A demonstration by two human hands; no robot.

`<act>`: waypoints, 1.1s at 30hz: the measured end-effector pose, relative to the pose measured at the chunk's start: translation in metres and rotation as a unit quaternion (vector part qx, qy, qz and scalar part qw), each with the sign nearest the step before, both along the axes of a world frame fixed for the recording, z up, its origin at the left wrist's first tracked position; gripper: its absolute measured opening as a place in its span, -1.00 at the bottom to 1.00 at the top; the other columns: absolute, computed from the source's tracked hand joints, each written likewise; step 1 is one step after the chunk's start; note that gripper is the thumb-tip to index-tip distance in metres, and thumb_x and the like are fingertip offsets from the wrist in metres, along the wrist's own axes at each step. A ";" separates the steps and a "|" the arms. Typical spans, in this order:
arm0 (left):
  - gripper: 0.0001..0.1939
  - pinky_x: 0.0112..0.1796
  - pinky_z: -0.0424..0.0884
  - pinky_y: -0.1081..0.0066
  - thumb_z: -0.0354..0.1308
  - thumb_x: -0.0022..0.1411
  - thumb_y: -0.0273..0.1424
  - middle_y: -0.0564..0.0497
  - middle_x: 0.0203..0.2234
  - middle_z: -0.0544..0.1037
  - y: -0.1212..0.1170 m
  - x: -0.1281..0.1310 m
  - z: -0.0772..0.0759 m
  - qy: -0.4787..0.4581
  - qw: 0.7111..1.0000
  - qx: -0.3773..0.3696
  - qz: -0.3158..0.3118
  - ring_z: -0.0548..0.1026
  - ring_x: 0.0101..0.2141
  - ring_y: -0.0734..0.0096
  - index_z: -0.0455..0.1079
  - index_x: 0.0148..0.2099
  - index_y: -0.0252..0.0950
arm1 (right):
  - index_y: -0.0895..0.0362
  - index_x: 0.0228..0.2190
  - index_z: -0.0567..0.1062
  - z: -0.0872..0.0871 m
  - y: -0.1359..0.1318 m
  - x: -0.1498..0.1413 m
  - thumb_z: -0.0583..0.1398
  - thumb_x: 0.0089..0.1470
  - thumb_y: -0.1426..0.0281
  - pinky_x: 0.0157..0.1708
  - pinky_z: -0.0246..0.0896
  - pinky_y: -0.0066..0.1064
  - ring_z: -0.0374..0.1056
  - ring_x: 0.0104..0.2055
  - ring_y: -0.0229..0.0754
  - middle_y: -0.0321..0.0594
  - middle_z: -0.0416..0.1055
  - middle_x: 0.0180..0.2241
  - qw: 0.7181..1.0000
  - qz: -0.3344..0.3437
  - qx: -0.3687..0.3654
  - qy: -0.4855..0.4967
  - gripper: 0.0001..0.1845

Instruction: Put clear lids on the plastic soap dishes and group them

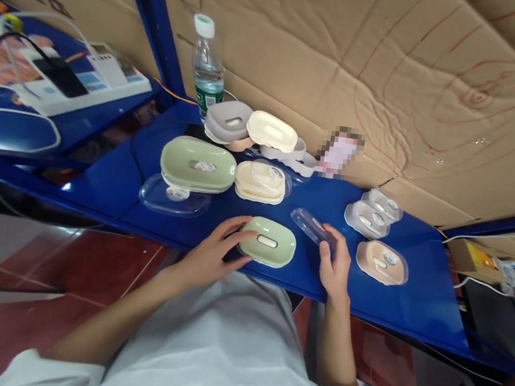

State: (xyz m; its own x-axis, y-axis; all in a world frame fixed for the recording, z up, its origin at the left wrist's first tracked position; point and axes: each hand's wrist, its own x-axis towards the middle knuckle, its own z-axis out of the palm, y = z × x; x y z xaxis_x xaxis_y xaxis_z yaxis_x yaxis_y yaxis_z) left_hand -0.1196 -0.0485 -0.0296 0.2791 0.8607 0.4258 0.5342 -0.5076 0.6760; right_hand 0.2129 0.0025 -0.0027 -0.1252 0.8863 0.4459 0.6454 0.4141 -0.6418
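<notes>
My left hand (225, 247) grips the left end of a small light green oval container (278, 252) with a white pill-shaped insert in its middle. Between the thumb and fingers of my right hand (335, 261) is a clear plastic lid (309, 224), held tilted just right of and above the container. Behind them sits a cream oval container (258, 190) with a clear cover on it. A larger green container (180, 160) stands to its left, partly over another clear lid (179, 206) lying on the blue table (321, 285).
Grey lidded containers (365, 219) and a peach lidded one (380, 263) stand at the right. Grey (227, 118) and cream (273, 130) pieces are piled at the back, beside a water bottle (207, 74). A power strip (93, 96) with cables lies far left; cardboard lines the back.
</notes>
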 end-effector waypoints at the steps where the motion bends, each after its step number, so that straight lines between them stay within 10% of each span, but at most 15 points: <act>1: -0.51 0.36 0.46 0.04 0.29 0.47 -0.33 -0.15 0.39 0.32 0.000 0.000 0.000 0.000 1.000 -0.002 0.000 0.45 0.34 0.07 0.35 0.37 -0.05 | 0.00 0.25 0.47 0.001 -0.001 -0.001 0.12 0.50 0.13 0.26 0.44 0.02 0.49 0.27 0.08 -0.05 0.55 0.22 1.000 0.010 0.000 0.004 -0.57; 12: -0.18 0.41 0.35 -0.04 0.34 0.44 -0.19 -0.18 0.48 0.28 0.001 -0.001 -0.001 -0.007 0.998 -0.055 0.015 0.32 0.45 0.02 0.04 0.57 -0.04 | -0.06 0.36 0.36 0.001 -0.020 -0.040 0.14 0.51 0.27 0.56 -0.16 0.37 0.20 0.52 0.07 -0.11 0.46 0.34 0.969 0.229 0.005 -0.094 -0.53; 22: -0.45 0.33 0.46 -0.02 0.38 0.41 -0.21 -0.18 0.32 0.39 0.004 -0.003 -0.001 -0.016 0.999 -0.048 0.019 0.45 0.33 0.04 0.37 0.36 -0.08 | -0.06 0.25 0.46 -0.004 -0.029 -0.059 0.21 0.44 0.36 0.50 0.11 0.30 0.27 0.47 0.07 -0.10 0.51 0.24 0.968 0.220 0.059 -0.108 -0.60; 33: -0.48 0.37 0.39 -0.03 0.27 0.49 -0.13 -0.19 0.45 0.33 0.003 -0.003 -0.002 -0.017 0.998 -0.065 0.020 0.38 0.41 0.05 0.33 0.37 -0.13 | -0.23 0.56 -0.03 -0.009 -0.032 -0.066 0.23 0.45 0.43 0.52 0.05 0.31 0.11 0.57 0.11 -0.04 0.18 0.51 0.953 0.208 0.089 -0.203 -0.12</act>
State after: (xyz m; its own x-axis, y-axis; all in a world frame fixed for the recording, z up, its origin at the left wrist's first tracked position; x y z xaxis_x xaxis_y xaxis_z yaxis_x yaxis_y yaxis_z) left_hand -0.1227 -0.0455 -0.0311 0.2305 0.9195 0.3183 0.5283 -0.3930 0.7526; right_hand 0.1472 -0.0291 -0.0113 -0.6436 0.6369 0.4244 0.5812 0.7675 -0.2705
